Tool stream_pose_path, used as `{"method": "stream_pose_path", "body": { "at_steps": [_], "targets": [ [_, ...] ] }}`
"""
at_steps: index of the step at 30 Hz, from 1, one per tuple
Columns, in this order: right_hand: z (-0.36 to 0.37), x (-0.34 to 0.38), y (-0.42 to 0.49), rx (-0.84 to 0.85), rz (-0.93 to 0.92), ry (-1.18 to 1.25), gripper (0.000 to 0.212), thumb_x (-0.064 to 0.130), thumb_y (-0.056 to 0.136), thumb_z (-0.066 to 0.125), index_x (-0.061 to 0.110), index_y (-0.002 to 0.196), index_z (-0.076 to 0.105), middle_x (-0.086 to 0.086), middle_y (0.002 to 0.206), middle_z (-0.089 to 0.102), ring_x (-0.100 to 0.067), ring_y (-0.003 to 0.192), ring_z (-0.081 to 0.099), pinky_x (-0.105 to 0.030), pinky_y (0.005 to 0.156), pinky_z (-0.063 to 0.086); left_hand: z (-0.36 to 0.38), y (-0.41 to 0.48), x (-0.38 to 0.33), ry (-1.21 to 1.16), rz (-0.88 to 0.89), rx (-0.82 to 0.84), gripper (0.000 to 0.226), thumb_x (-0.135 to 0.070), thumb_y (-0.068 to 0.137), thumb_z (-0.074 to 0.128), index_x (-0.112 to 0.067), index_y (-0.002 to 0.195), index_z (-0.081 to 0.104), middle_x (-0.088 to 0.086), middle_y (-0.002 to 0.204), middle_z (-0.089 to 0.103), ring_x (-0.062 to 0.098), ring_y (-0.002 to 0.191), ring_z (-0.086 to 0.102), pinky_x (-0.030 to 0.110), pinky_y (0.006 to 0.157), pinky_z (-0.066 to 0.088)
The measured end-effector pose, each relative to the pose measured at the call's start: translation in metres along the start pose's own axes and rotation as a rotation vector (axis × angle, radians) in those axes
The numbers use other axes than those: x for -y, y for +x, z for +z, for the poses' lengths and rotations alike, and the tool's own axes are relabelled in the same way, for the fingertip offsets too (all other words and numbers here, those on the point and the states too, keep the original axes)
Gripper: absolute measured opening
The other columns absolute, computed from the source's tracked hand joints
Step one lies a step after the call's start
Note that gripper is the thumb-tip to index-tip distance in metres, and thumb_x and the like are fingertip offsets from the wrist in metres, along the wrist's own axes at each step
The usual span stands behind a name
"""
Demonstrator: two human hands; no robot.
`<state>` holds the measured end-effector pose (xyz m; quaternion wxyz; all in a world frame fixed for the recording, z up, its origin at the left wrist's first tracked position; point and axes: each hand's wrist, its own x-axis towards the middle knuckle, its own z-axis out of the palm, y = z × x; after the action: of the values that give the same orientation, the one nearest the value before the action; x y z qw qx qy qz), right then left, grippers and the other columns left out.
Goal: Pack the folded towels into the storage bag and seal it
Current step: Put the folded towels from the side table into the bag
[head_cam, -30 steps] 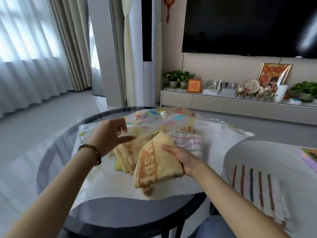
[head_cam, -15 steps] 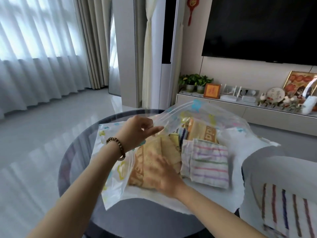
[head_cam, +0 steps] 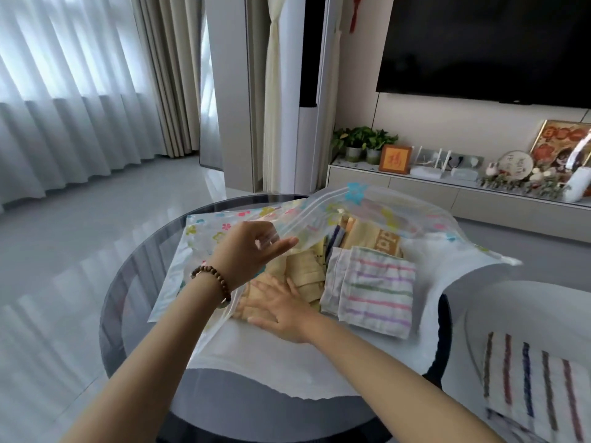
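The fingers (head_cam: 283, 243) of the left hand (head_cam: 248, 251) pinch the upper lip of the clear, flower-printed storage bag (head_cam: 367, 203) and hold it raised. The right hand (head_cam: 281, 311) lies flat, fingers straight and released, pressing a folded yellow towel (head_cam: 307, 273) inside the bag's mouth. At 3 o'clock from it, a pastel-striped towel (head_cam: 377, 289) lies on the bag's lower sheet. At 1 o'clock, an orange-banded towel (head_cam: 385, 241) sits deeper in. The bag lies across the round glass worktop (head_cam: 134, 282).
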<state>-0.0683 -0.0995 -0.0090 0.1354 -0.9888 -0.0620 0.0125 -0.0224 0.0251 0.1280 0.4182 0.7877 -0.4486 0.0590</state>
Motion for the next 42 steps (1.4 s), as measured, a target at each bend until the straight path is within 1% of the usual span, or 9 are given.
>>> {"method": "stream_pose_path", "body": {
  "at_steps": [4, 8, 12, 17, 22, 27, 32, 36, 42],
  "targets": [
    [-0.025, -0.022, -0.096, -0.201, 0.034, 0.23, 0.045, 0.05, 0.094, 0.044, 0.039, 0.137, 0.044, 0.013, 0.157, 0.023, -0.007, 0.146, 0.016, -0.032, 0.118, 0.016, 0.015, -0.003, -0.037, 0.271, 0.04, -0.204, 0.057, -0.073, 0.063, 0.048, -0.031, 0.102, 0.055, -0.016, 0.077, 0.054, -0.002, 0.057, 0.042, 0.02, 0.05, 0.035],
    [-0.047, -0.059, -0.218, -0.401, 0.206, 0.389, 0.032, 0.048, 0.09, 0.052, 0.04, 0.121, 0.058, 0.032, 0.139, 0.04, 0.011, 0.132, 0.034, -0.004, 0.103, 0.028, 0.061, 0.001, -0.1, 0.137, 0.296, -0.274, 0.058, -0.06, 0.07, 0.058, -0.024, 0.116, 0.055, -0.013, 0.098, 0.051, -0.002, 0.074, 0.037, 0.01, 0.06, 0.034],
    [-0.045, -0.104, -0.325, -0.553, 0.52, 0.41, 0.021, 0.029, 0.088, 0.063, 0.04, 0.106, 0.061, 0.027, 0.13, 0.047, 0.007, 0.124, 0.044, -0.004, 0.097, 0.029, 0.151, -0.001, -0.151, -0.112, 0.261, 0.143, 0.04, -0.056, 0.077, 0.057, -0.027, 0.105, 0.059, -0.016, 0.092, 0.054, -0.002, 0.07, 0.049, 0.016, 0.063, 0.047],
    [-0.031, -0.159, -0.412, -0.623, 1.061, 0.532, 0.064, 0.022, 0.081, 0.073, 0.012, 0.136, 0.042, -0.007, 0.136, 0.043, -0.027, 0.131, 0.041, -0.029, 0.101, 0.035, 0.29, -0.024, -0.185, -0.283, 0.049, 0.812, 0.037, -0.034, 0.088, 0.06, -0.012, 0.117, 0.059, 0.005, 0.113, 0.064, 0.019, 0.1, 0.061, 0.03, 0.089, 0.049],
    [-0.017, -0.187, -0.441, -0.609, 1.35, 0.998, 0.094, 0.035, 0.083, 0.069, 0.013, 0.151, 0.007, -0.014, 0.155, 0.025, -0.029, 0.138, 0.034, -0.037, 0.107, 0.032, 0.381, -0.046, -0.177, -0.177, -0.396, 1.009, 0.071, -0.04, 0.091, 0.053, -0.007, 0.144, 0.02, 0.015, 0.148, 0.033, 0.031, 0.132, 0.037, 0.038, 0.11, 0.031],
    [-0.012, -0.219, -0.434, -0.736, 1.339, 1.293, 0.069, 0.025, 0.081, 0.072, -0.006, 0.136, 0.043, -0.02, 0.124, 0.062, -0.028, 0.107, 0.063, -0.031, 0.089, 0.047, 0.414, -0.046, -0.171, -0.23, -0.582, 0.766, 0.055, -0.027, 0.09, 0.056, -0.006, 0.135, 0.031, 0.018, 0.136, 0.044, 0.033, 0.118, 0.05, 0.041, 0.1, 0.043],
    [-0.025, -0.217, -0.41, -0.697, 1.216, 1.623, 0.029, 0.028, 0.084, 0.068, 0.007, 0.103, 0.07, -0.015, 0.088, 0.076, -0.023, 0.07, 0.073, -0.027, 0.057, 0.057, 0.395, -0.037, -0.184, -0.262, -0.406, 0.851, 0.048, -0.031, 0.089, 0.058, -0.005, 0.127, 0.046, 0.013, 0.11, 0.063, 0.015, 0.078, 0.06, 0.023, 0.066, 0.051],
    [-0.038, -0.193, -0.389, -0.601, 0.987, 1.733, 0.031, 0.029, 0.089, 0.059, 0.009, 0.111, 0.067, -0.014, 0.104, 0.074, -0.024, 0.09, 0.073, -0.031, 0.068, 0.059, 0.331, -0.023, -0.181, -0.524, -0.344, 0.71, 0.034, -0.007, 0.088, 0.059, -0.006, 0.122, 0.054, 0.002, 0.07, 0.061, 0.005, 0.051, 0.061, 0.02, 0.059, 0.057],
    [-0.079, -0.136, -0.329, -0.539, 0.691, 1.662, 0.036, 0.036, 0.08, 0.064, 0.015, 0.109, 0.069, -0.009, 0.108, 0.074, -0.023, 0.097, 0.071, -0.027, 0.068, 0.059, 0.192, -0.013, -0.156, -0.523, -0.045, 0.422, 0.023, -0.025, 0.085, 0.061, -0.023, 0.108, 0.058, -0.005, 0.074, 0.06, 0.008, 0.064, 0.062, 0.023, 0.063, 0.055]
  ]
}}
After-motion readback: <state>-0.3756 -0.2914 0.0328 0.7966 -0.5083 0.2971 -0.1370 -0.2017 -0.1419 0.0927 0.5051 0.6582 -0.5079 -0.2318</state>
